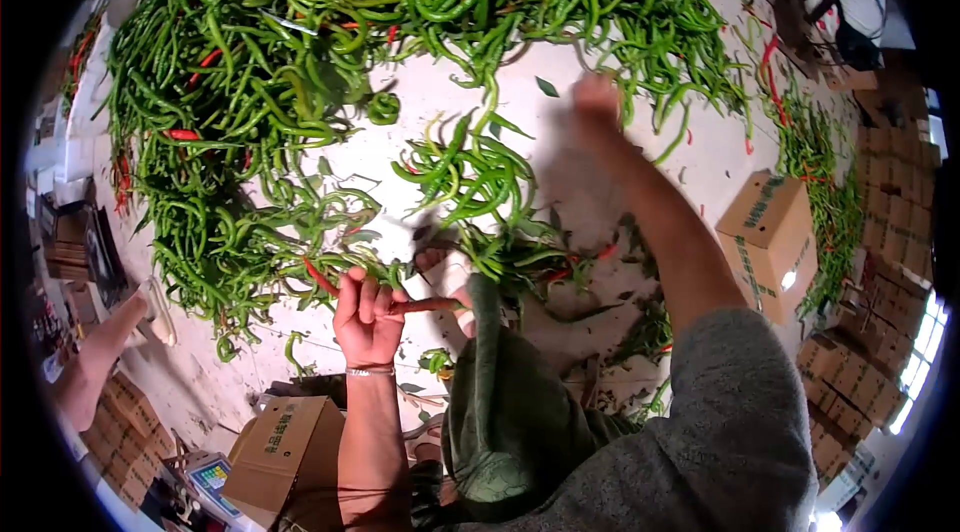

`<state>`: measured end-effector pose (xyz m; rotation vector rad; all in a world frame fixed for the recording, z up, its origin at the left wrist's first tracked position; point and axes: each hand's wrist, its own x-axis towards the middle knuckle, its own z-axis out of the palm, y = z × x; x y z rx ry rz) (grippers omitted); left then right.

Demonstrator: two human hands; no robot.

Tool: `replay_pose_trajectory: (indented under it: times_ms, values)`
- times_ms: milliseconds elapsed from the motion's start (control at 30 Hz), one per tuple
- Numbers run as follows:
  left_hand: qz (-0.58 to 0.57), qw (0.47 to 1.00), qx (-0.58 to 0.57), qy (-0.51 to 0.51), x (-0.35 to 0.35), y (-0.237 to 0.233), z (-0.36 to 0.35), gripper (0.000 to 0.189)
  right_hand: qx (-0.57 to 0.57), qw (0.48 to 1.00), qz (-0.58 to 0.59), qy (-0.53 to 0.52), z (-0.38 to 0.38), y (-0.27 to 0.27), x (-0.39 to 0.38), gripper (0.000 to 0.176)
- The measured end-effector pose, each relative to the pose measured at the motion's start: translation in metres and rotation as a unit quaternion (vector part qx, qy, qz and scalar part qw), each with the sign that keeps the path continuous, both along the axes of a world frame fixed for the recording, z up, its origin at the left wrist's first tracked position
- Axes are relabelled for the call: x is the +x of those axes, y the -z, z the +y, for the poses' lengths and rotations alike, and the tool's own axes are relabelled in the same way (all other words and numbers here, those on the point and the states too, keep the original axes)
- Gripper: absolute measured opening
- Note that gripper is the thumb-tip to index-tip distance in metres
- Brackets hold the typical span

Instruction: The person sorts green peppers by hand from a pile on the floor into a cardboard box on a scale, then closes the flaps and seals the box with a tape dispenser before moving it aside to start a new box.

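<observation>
Pale floor [415,82], strewn with green peppers; stacked boxes [890,192] along the right wall, more at lower left. Count from where I stand: one big heap [250,62] across the far and left side, one small pile [465,177] mid-floor, one long strip [820,172] at right, single peppers too many to tally. Two loose cartons: one right [765,242], one near left [280,457]. One scale [213,482]. Left hand [368,320]: fingers curled about one brown-red pepper [430,305], just before the knees; long axis near level, free end pointing right. One red pepper [320,277] slants up-left just beside those fingers; whether touching, cannot tell. Right hand [597,97]: arm stretched forward, blurred, at the big heap's inner edge by some green peppers; grip cannot be told.
</observation>
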<state>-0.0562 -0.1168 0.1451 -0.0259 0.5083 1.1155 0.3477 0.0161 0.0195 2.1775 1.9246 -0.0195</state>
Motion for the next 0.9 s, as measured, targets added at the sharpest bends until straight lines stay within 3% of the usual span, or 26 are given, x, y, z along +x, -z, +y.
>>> replay_pose_trajectory:
  times_ms: [33, 67, 100, 133, 200, 300, 400, 433, 533, 567, 667, 733, 767, 867, 900]
  values:
    - [0.015, 0.999, -0.011, -0.027, -0.010, -0.001, -0.004, 0.032, 0.131, 0.981, -0.137, -0.029, 0.015, 0.076, 0.062, 0.021]
    - [0.028, 0.998, -0.022, -0.053, -0.017, -0.001, -0.006, 0.033, -0.028, 0.989, -0.146, 0.025, 0.025, 0.042, 0.068, 0.038]
    - [0.039, 0.994, -0.056, -0.088, -0.024, 0.000, -0.010, 0.033, -0.108, 0.981, -0.147, 0.061, 0.030, 0.007, 0.063, 0.046]
    - [0.053, 0.992, -0.069, -0.096, -0.028, 0.000, -0.013, 0.032, -0.052, 0.992, -0.108, 0.035, 0.025, 0.004, 0.070, 0.040]
    - [0.063, 0.986, -0.104, -0.118, -0.033, 0.006, -0.016, 0.031, -0.109, 0.988, -0.102, -0.024, 0.025, 0.006, 0.074, 0.033]
    - [0.065, 0.985, -0.121, -0.104, -0.020, 0.011, -0.013, 0.029, -0.240, 0.970, -0.034, -0.017, 0.006, 0.029, 0.071, 0.024]
    - [0.051, 0.992, -0.100, -0.062, 0.005, 0.015, -0.003, 0.031, -0.050, 0.994, 0.082, -0.057, -0.049, 0.050, 0.055, 0.015]
    - [0.039, 0.993, -0.097, -0.046, 0.013, 0.014, 0.002, 0.031, 0.017, 0.997, 0.045, -0.058, -0.057, 0.061, 0.051, 0.019]
    - [0.017, 0.996, -0.088, -0.025, 0.031, 0.012, 0.011, 0.028, 0.113, 0.990, 0.081, -0.002, -0.069, 0.071, 0.047, 0.018]
    - [0.014, 0.996, -0.090, -0.019, 0.036, 0.009, 0.012, 0.028, 0.075, 0.996, 0.054, -0.003, -0.067, 0.069, 0.049, 0.013]
    - [0.010, 0.996, -0.091, -0.003, 0.041, 0.013, 0.009, 0.029, 0.101, 0.984, 0.143, -0.020, -0.055, 0.055, 0.005, 0.009]
    - [0.027, 0.998, -0.056, 0.032, 0.044, 0.020, 0.009, 0.036, 0.150, 0.957, 0.212, -0.128, -0.048, 0.030, -0.049, 0.008]
    - [0.107, 0.989, -0.089, 0.040, 0.051, 0.012, 0.012, 0.045, 0.198, 0.894, 0.251, -0.313, -0.051, 0.013, -0.070, 0.005]
    - [0.119, 0.988, -0.078, 0.056, 0.059, 0.020, 0.020, 0.052, 0.148, 0.812, 0.493, -0.276, -0.065, -0.083, -0.160, 0.009]
    - [0.114, 0.989, -0.060, 0.075, 0.062, 0.019, 0.023, 0.050, 0.108, 0.773, 0.539, -0.317, -0.065, -0.096, -0.175, 0.011]
